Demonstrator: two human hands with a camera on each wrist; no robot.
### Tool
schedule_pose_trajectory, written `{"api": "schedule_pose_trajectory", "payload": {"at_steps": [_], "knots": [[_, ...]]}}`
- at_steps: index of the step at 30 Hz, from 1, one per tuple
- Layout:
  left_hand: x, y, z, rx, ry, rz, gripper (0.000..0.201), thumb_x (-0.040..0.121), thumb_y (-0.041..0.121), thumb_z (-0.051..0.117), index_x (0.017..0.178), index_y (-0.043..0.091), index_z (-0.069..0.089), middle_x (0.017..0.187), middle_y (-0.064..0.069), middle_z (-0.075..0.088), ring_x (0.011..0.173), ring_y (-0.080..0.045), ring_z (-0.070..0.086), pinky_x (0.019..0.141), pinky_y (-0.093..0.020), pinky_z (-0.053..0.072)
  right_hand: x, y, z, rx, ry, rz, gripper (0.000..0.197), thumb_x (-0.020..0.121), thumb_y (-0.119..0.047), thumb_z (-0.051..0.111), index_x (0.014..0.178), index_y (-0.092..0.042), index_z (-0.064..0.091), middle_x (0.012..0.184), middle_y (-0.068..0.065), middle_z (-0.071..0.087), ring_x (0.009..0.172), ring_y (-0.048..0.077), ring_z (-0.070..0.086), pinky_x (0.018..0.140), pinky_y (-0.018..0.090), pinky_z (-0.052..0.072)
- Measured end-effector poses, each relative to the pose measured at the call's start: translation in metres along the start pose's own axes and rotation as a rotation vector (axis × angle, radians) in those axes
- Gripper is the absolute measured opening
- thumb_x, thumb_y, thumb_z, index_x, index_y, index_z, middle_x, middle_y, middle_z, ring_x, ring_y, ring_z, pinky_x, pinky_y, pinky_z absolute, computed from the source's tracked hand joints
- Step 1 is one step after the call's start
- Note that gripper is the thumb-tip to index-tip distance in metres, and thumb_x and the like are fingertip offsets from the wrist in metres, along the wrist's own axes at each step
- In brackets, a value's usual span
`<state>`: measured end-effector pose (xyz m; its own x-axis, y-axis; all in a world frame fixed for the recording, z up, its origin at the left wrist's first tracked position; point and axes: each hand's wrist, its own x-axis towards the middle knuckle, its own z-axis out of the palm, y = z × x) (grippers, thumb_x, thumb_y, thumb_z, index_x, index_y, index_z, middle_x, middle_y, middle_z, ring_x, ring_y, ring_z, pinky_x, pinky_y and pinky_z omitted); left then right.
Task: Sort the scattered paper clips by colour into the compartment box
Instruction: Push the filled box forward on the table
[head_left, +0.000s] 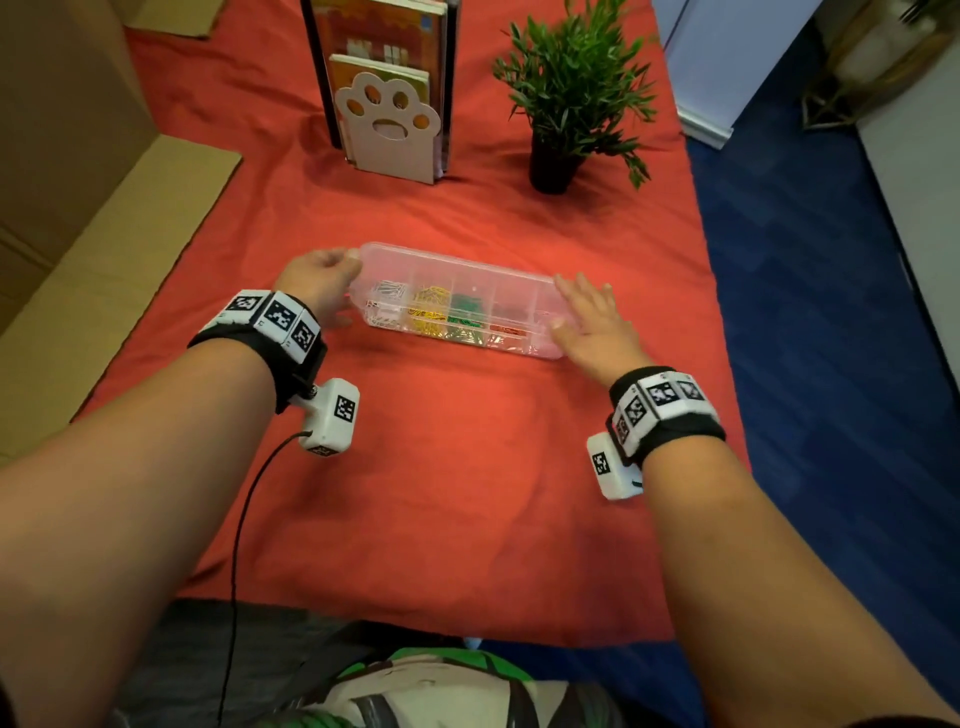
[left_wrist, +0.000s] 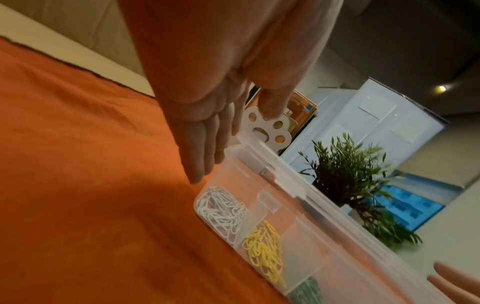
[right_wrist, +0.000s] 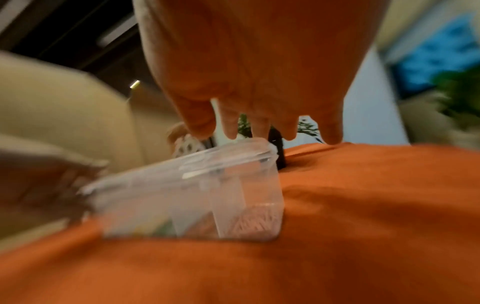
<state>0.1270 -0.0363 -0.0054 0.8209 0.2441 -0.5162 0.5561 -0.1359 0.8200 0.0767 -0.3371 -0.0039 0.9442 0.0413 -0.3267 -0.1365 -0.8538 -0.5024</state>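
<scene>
A clear compartment box (head_left: 462, 270) lies with its lid down on the red cloth. Through the plastic I see white clips (head_left: 389, 293), yellow clips (head_left: 428, 306), green clips (head_left: 465, 312) and red clips (head_left: 506, 328), each colour in its own compartment. My left hand (head_left: 322, 283) is at the box's left end. In the left wrist view its straight fingers (left_wrist: 207, 144) lie against that end wall, beside the white clips (left_wrist: 221, 209) and yellow clips (left_wrist: 265, 251). My right hand (head_left: 592, 317) rests at the right end of the box (right_wrist: 182, 195) with fingers spread. No loose clips show on the cloth.
A paw-shaped bookend with books (head_left: 387, 124) and a potted plant (head_left: 571, 93) stand behind the box. Cardboard boxes (head_left: 78, 208) line the table's left side. The cloth ends at the right over blue floor (head_left: 831, 312).
</scene>
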Motion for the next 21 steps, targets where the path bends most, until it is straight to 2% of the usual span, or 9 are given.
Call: {"api": "schedule_pose_trajectory", "payload": {"at_steps": [2, 4, 10, 14, 16, 18, 21], "knots": [[0.002, -0.005, 0.000, 0.180, -0.001, 0.077, 0.044, 0.086, 0.023, 0.059, 0.129, 0.022, 0.049, 0.099, -0.008, 0.061, 0.079, -0.024, 0.060, 0.075, -0.041, 0.055, -0.004, -0.003, 0.010, -0.279, -0.091, 0.023, 0.064, 0.094, -0.046, 0.036, 0.147, -0.039, 0.001, 0.158, -0.009, -0.014, 0.146, 0.023, -0.015, 0.113, 0.059, -0.002], [0.001, -0.010, 0.000, 0.333, -0.010, 0.119, 0.050, 0.083, 0.019, 0.062, 0.131, 0.024, 0.048, 0.094, -0.006, 0.065, 0.077, -0.025, 0.062, 0.077, -0.044, 0.057, -0.007, -0.002, 0.022, -0.384, -0.066, 0.022, 0.065, 0.094, -0.045, 0.034, 0.147, -0.038, -0.004, 0.157, -0.007, -0.020, 0.145, 0.026, -0.016, 0.111, 0.063, -0.002], [-0.001, -0.015, 0.000, 0.484, 0.047, 0.200, 0.052, 0.081, 0.025, 0.064, 0.131, 0.025, 0.047, 0.097, -0.005, 0.070, 0.087, -0.027, 0.067, 0.082, -0.045, 0.056, -0.010, -0.001, 0.045, -0.485, 0.131, 0.003, 0.059, 0.098, -0.034, 0.027, 0.148, -0.032, -0.004, 0.159, -0.001, -0.014, 0.147, 0.027, -0.007, 0.108, 0.066, -0.007], [-0.007, -0.008, 0.001, 0.641, 0.083, 0.273, 0.050, 0.083, 0.024, 0.063, 0.131, 0.019, 0.049, 0.107, -0.012, 0.070, 0.097, -0.028, 0.065, 0.088, -0.036, 0.052, -0.010, -0.005, 0.052, -0.556, 0.201, 0.027, 0.067, 0.091, -0.011, 0.027, 0.148, -0.028, -0.004, 0.159, 0.001, -0.009, 0.147, 0.028, -0.003, 0.106, 0.068, -0.009], [-0.009, -0.005, 0.002, 0.704, 0.101, 0.297, 0.049, 0.085, 0.023, 0.061, 0.131, 0.016, 0.048, 0.110, -0.015, 0.068, 0.102, -0.029, 0.063, 0.087, -0.033, 0.048, -0.011, -0.009, 0.053, -0.574, 0.212, 0.048, 0.069, 0.090, -0.008, 0.027, 0.149, -0.027, -0.003, 0.160, 0.002, -0.007, 0.147, 0.029, -0.003, 0.106, 0.070, -0.008], [-0.011, -0.003, 0.002, 0.719, 0.104, 0.306, 0.048, 0.085, 0.022, 0.060, 0.132, 0.015, 0.048, 0.112, -0.016, 0.068, 0.104, -0.029, 0.062, 0.086, -0.032, 0.047, -0.012, -0.014, 0.052, -0.602, 0.204, 0.085, 0.064, 0.092, -0.014, 0.026, 0.149, -0.023, -0.001, 0.160, 0.004, -0.005, 0.146, 0.031, -0.006, 0.106, 0.071, -0.008], [-0.013, -0.001, 0.002, 0.732, 0.105, 0.311, 0.047, 0.085, 0.021, 0.060, 0.131, 0.015, 0.049, 0.112, -0.015, 0.068, 0.104, -0.029, 0.062, 0.086, -0.032, 0.047, -0.007, -0.036, 0.055, -0.591, 0.147, 0.104, 0.065, 0.095, -0.039, 0.027, 0.149, -0.017, -0.003, 0.159, 0.006, -0.010, 0.146, 0.030, -0.013, 0.104, 0.070, -0.012]]}}
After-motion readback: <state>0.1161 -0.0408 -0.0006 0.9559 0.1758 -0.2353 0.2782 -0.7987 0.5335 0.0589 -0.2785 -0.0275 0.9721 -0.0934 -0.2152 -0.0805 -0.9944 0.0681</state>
